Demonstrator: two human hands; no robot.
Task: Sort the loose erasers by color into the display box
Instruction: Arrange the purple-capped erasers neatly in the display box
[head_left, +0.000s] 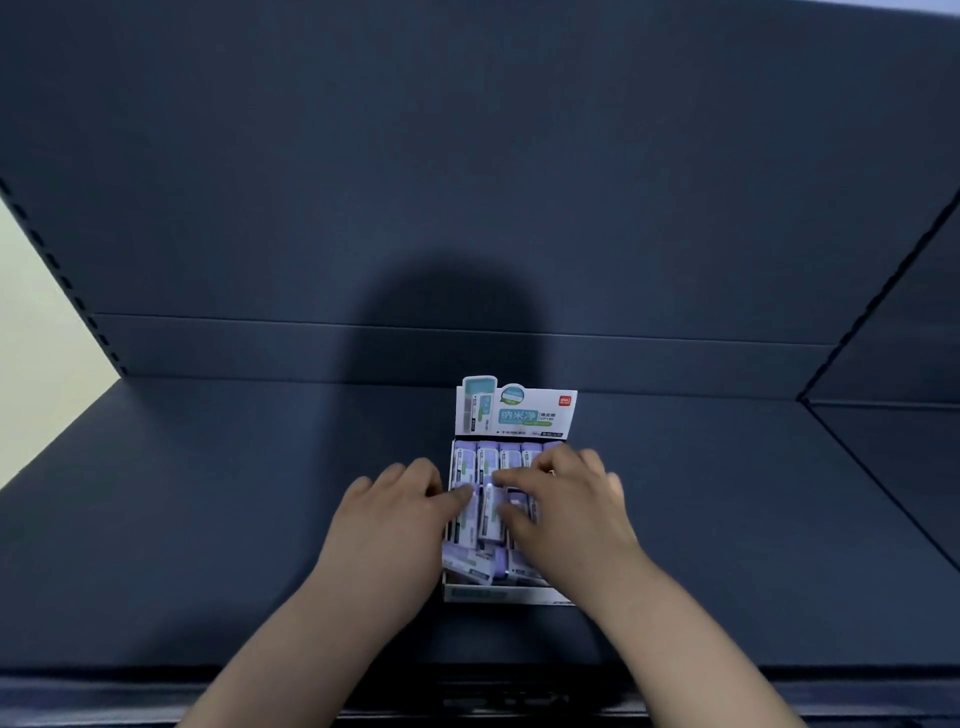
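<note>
A white display box (498, 593) with an upright printed header card (517, 410) stands on a dark shelf. Several purple erasers in white sleeves (491, 512) fill it: a tidy row at the back, tilted ones near the front. My left hand (387, 519) lies over the box's left edge, thumb touching an eraser at the left. My right hand (566, 506) covers the box's right half, fingers bent down onto the erasers; whether it grips one is hidden.
The dark blue shelf board (234, 519) stretches to both sides of the box, with a back panel (467, 208) behind it. Another shelf unit (893, 441) meets it at the right. The shelf's front lip (156, 680) runs along the bottom.
</note>
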